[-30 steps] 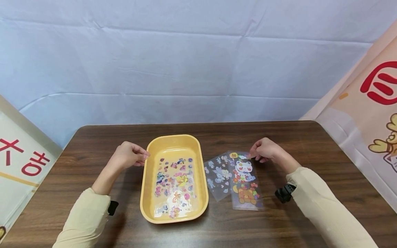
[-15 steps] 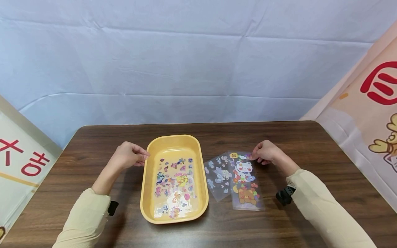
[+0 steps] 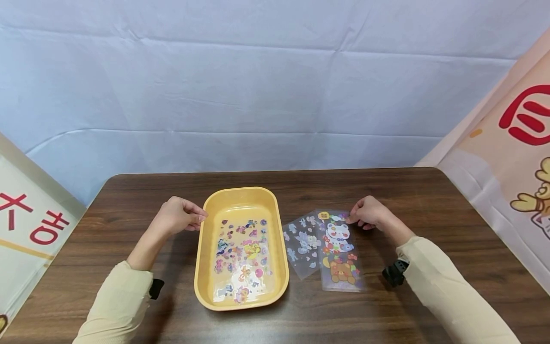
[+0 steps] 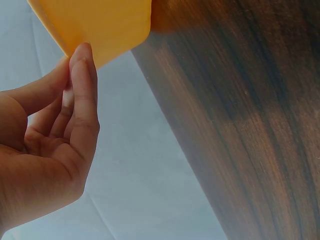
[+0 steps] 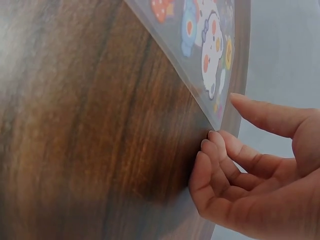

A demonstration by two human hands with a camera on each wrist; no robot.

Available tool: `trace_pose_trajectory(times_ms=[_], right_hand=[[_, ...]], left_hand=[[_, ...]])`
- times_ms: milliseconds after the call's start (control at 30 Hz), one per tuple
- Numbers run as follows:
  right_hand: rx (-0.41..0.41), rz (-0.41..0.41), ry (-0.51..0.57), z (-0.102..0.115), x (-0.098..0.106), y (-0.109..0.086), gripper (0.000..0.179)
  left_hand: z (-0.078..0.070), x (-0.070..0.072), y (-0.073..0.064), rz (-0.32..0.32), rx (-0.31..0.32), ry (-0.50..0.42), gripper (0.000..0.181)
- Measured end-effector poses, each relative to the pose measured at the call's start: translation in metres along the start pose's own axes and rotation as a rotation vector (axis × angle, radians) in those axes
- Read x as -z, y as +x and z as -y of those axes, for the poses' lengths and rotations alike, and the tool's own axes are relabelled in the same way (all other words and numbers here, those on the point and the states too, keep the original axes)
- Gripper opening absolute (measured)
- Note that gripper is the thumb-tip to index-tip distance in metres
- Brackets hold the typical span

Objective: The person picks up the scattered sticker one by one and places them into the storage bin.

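Observation:
At the left, my left hand [image 3: 179, 216] pinches the rim of a yellow plastic tray [image 3: 245, 200] between thumb and fingers. A clear sticker sheet [image 3: 244, 273] with small colourful figures lies inside the tray. To the tray's right, a bear sticker sheet [image 3: 341, 271] overlaps another clear sheet of pale stickers [image 3: 304, 242]. My right hand [image 3: 373, 213] is at the bear sheet's far right corner. In the right wrist view, curled fingertips [image 5: 214, 137] meet that corner, while the thumb stands apart from them.
All of it rests on a dark wood-grain table [image 3: 399, 186] with rounded far corners. A pale cloth backdrop [image 3: 258, 95] hangs behind. Printed banners with red characters stand at the left [image 3: 34, 220] and right [image 3: 515, 143].
My right hand has shifted slightly down and to the right at the bear sheet's corner. The left hand, tray and sheets stay in place.

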State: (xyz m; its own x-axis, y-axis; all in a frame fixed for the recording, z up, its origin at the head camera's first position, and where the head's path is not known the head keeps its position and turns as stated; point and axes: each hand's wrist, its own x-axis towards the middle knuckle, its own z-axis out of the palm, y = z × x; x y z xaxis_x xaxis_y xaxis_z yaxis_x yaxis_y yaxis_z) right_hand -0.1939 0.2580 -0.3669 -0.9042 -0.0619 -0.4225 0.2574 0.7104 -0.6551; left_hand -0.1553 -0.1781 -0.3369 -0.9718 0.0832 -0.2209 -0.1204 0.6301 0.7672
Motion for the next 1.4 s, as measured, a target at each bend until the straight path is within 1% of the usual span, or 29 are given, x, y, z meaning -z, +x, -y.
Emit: trace_pose_trajectory(times_ms=[700,1400], right_hand=[[0.006,-0.031,-0.058,0.0006,-0.0026,0.0011,0.018],[0.007,-0.058,-0.075,0.0031,-0.0051,0.0016,0.016]], left_hand=[[-0.0019,0.0003,-0.0012,0.002,0.002,-0.006,0.015],[-0.0013,0.0006,-0.0015,0.005,-0.001,-0.012,0.016]])
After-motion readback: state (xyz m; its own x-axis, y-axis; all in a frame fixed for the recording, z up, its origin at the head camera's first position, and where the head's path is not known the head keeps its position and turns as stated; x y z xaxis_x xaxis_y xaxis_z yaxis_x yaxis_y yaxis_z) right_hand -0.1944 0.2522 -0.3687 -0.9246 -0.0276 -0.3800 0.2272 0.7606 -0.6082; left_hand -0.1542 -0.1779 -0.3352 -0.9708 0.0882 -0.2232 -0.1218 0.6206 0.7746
